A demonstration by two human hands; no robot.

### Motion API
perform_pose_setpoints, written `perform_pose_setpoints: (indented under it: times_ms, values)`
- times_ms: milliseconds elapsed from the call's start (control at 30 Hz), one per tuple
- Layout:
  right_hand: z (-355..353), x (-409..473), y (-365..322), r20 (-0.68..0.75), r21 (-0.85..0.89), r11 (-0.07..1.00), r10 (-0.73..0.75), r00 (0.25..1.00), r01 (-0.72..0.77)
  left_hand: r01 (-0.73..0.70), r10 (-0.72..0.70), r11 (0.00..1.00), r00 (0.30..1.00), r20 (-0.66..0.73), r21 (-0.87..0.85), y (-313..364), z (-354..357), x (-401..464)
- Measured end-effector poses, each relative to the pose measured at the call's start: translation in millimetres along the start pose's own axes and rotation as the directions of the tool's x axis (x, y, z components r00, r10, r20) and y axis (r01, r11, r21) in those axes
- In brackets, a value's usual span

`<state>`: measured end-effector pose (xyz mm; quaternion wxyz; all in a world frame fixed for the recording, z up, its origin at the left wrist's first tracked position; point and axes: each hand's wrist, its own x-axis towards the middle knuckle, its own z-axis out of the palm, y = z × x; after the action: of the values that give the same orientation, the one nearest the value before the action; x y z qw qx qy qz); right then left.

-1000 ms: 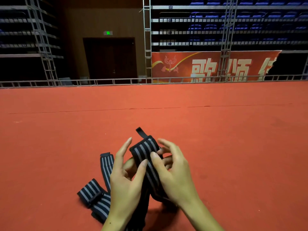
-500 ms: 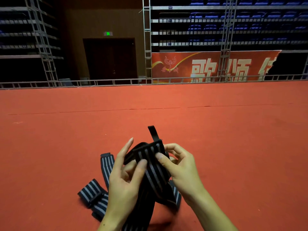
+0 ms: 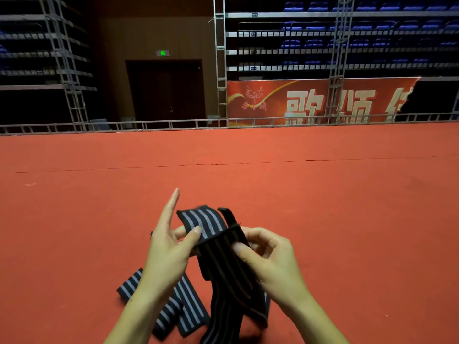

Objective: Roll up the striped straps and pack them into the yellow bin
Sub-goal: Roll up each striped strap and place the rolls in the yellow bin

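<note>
The job looks barely begun: one striped strap [image 3: 218,247] is lifted above the near edge of the red floor [image 3: 347,194] with only its top end folded over, more straps [image 3: 178,306] lie loose beneath, and no yellow bin is visible. The left hand [image 3: 165,254] pinches the fold with its thumb, forefinger pointing up. The right hand [image 3: 270,259] curls round the hanging length.

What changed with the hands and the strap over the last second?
The strap end, upright before, has been folded over toward the left hand, whose thumb now pins it; its forefinger has lifted clear. The right hand still pinches the strap. The other straps on the carpet have not moved.
</note>
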<state>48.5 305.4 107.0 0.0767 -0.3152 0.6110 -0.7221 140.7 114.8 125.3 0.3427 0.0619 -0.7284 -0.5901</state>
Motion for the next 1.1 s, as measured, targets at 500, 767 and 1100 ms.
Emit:
perform_pose_setpoints:
  times_ms: [500,767,1100]
  values:
    - [10,11,-31,-0.04,0.441,0.869,0.266,0.963,-0.222,-0.274,0.258,0.953,0.958,0.126,0.131,10,20,-19]
    - [13,2,-20,-0.204,-0.007,0.993,-0.119,0.972,0.12,-0.264,0.258,0.951,0.965,0.052,0.159,14,18,-21]
    - [-14,2,-18,-0.09,-0.217,0.956,-0.22,0.971,0.197,-0.27,0.274,0.94,0.962,0.009,0.21,5,12,-19]
